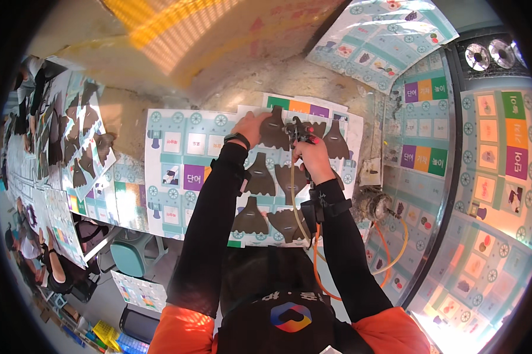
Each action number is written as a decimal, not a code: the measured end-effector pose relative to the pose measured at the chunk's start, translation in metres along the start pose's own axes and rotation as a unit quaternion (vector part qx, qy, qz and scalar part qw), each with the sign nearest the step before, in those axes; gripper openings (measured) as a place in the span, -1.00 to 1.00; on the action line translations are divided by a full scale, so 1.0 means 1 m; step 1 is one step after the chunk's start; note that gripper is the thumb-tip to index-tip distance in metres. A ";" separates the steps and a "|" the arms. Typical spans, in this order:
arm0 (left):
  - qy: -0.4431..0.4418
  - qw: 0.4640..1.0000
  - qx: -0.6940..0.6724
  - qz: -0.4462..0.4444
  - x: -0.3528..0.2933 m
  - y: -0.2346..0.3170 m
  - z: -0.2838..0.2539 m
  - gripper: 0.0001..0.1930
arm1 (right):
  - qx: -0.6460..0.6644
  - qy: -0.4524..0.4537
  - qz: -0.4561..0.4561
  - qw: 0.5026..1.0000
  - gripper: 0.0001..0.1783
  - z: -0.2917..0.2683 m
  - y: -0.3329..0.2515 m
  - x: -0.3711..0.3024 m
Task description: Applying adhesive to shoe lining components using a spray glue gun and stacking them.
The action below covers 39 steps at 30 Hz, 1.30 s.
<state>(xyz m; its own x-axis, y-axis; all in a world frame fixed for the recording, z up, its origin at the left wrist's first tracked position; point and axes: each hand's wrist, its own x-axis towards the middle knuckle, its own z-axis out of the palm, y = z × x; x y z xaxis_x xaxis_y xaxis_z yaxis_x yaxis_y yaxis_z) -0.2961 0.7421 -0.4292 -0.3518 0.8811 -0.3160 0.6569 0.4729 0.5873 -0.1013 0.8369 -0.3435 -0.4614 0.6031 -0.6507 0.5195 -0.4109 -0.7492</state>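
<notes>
1. We have dark brown, flared, skirt-shaped pieces with scalloped hems laid out in front of us; the uppermost one (274,131) lies between our two hands, its narrow neck pointing away from us.
2. Our left hand (250,130) is at that piece's left edge, fingers on or against it; we cannot tell whether they pinch it or only steady it.
3. Our right hand (314,160) is curled around a small black-and-metal spray-gun-like tool with red parts (301,131), held over the gap just right of that piece. A pale, flexible tube (295,203) runs down from it.
4. Nearer to us lie more pieces, among them a middle-left one (260,177) and a lower-left one (249,217), with no hand on them.
5. We judge the work to be under way: the laying-out looks done, and attention is on the top row. No clear difference in finish shows, so we cannot say which pieces are treated and which remain.
6. Beneath them spread teal-and-white printed paper sheets (160,159).
7. Farther left, another group of similar brown pieces (84,141) lies on paper; whether these are finished or waiting, we cannot tell.
</notes>
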 end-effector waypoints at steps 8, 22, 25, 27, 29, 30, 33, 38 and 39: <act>0.299 0.939 -0.163 0.054 -0.078 -0.054 0.038 -0.45 | 0.047 -0.117 -0.025 0.992 -0.64 -0.014 0.007 -0.091; 0.465 0.605 -0.168 -0.625 -0.581 -0.171 0.157 -0.29 | -0.563 0.148 -0.140 0.801 -0.27 -0.228 0.264 -0.175; 0.454 0.459 -0.208 -0.734 -0.672 -0.153 0.194 -0.25 | -0.619 0.213 -0.096 0.750 -0.29 -0.227 0.275 -0.170; 0.558 0.403 -0.122 -0.715 -0.728 -0.126 0.201 -0.22 | -0.670 0.239 -0.065 0.700 -0.30 -0.216 0.281 -0.155; 0.587 0.443 -0.149 -0.661 -0.729 -0.098 0.150 -0.20 | -0.700 0.301 -0.008 0.648 -0.31 -0.224 0.291 -0.152; 0.593 0.433 -0.134 -0.665 -0.748 -0.091 0.145 -0.20 | -0.718 0.307 -0.050 0.623 -0.30 -0.235 0.309 -0.138; 0.618 0.426 -0.088 -0.655 -0.773 -0.076 0.152 -0.19 | -0.715 0.293 -0.085 0.629 -0.33 -0.236 0.326 -0.117; 0.480 0.589 -0.168 -0.629 -0.794 -0.039 0.171 -0.04 | -0.689 0.225 -0.019 0.689 -0.42 -0.232 0.311 -0.120; 0.479 0.587 -0.138 -0.638 -0.789 -0.025 0.169 0.07 | -0.680 0.229 -0.021 0.696 -0.42 -0.229 0.310 -0.121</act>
<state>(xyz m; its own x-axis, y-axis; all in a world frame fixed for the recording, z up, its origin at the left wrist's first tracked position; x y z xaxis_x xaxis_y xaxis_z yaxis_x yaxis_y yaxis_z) 0.0771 0.0352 -0.3207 -0.7399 -0.6572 -0.1435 -0.6357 0.6134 0.4687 0.2800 0.7933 -0.4690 -0.3817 0.8773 -0.2910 0.8565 0.4541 0.2454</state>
